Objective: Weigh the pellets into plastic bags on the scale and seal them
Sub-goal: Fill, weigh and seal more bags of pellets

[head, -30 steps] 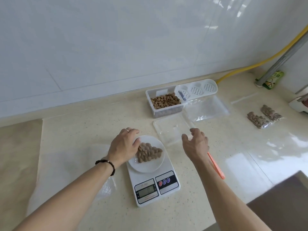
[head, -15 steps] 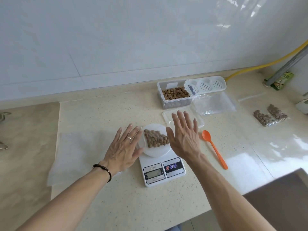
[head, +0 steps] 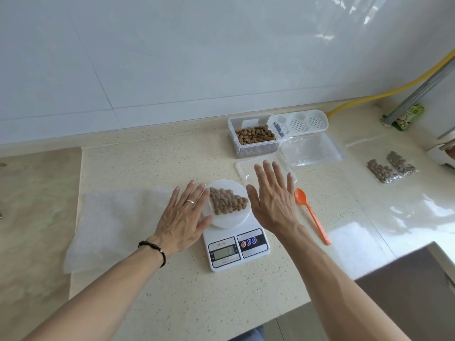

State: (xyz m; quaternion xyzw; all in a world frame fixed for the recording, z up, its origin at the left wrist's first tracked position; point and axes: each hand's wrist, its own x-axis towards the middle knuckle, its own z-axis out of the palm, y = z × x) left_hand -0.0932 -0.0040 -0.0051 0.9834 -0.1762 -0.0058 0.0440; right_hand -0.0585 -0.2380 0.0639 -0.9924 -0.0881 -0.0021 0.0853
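Observation:
A white digital scale (head: 236,244) stands on the counter with a clear bag of brown pellets (head: 227,204) lying on its round platform. My left hand (head: 183,215) lies flat with straight fingers at the platform's left edge, its fingertips at the bag. My right hand (head: 274,201) is spread flat just right of the platform, holding nothing. A clear box of pellets (head: 254,137) stands behind, and its lid (head: 243,168) lies in front of it. An orange spoon (head: 311,215) lies right of my right hand.
Two filled pellet bags (head: 391,168) lie at the right. Empty clear bags (head: 311,150) lie behind the lid, and a white perforated tray (head: 300,123) sits beside the box. A sheet of clear plastic (head: 105,227) lies left of the scale. A yellow hose (head: 394,91) runs along the wall.
Both hands went from curled near the platform to flat and spread on either side of it. The spoon, hidden a second ago, now lies in full view. The camera shifted.

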